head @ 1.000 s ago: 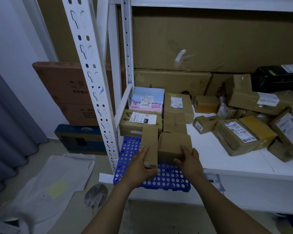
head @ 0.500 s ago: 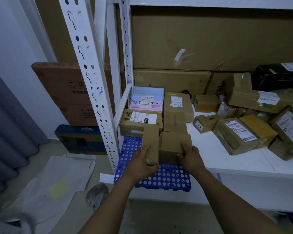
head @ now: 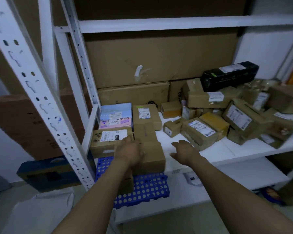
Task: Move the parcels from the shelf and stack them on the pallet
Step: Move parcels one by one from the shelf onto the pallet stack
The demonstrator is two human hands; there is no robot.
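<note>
left hand (head: 129, 150) open over brown parcel (head: 152, 157) on blue pallet (head: 147, 188), right hand (head: 184, 151) loose above shelf (head: 227, 149), both grips empty

Open shelf strip (head: 165, 139) runs between stacked boxes (head: 146, 132) and parcel heap (head: 243, 119).

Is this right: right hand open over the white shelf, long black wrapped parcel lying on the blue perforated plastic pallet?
No. Head view: the long black wrapped parcel lies atop the brown parcel pile at the back right of the white shelf, not on the blue perforated plastic pallet. The right hand is open over the shelf.
</note>
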